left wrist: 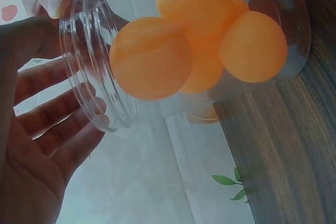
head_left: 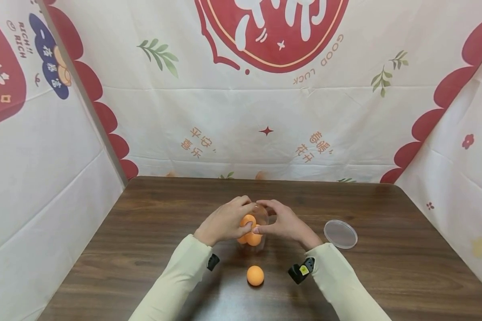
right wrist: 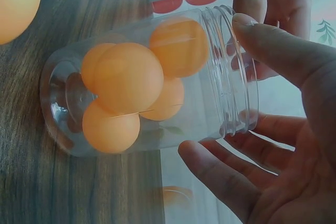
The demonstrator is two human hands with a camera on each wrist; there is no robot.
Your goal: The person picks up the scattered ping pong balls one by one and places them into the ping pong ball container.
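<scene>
A clear plastic jar (right wrist: 199, 100) with a threaded mouth stands upright on the table, with several orange table tennis balls (right wrist: 129, 78) inside it. My left hand (head_left: 226, 221) holds the jar's rim from the left, its fingers curved round the mouth. From the right, my right hand (head_left: 286, 224) grips the same rim, thumb on the near side and fingers round the far side. Both thumbs almost meet at the front of the jar in the head view. A loose orange ball (head_left: 255, 276) lies on the table nearer to me.
A round clear lid (head_left: 340, 234) lies flat on the brown wooden table (head_left: 152, 232), right of the jar. A printed white cloth (head_left: 241, 107) hangs behind the table and on both sides. Each wrist carries a black strap.
</scene>
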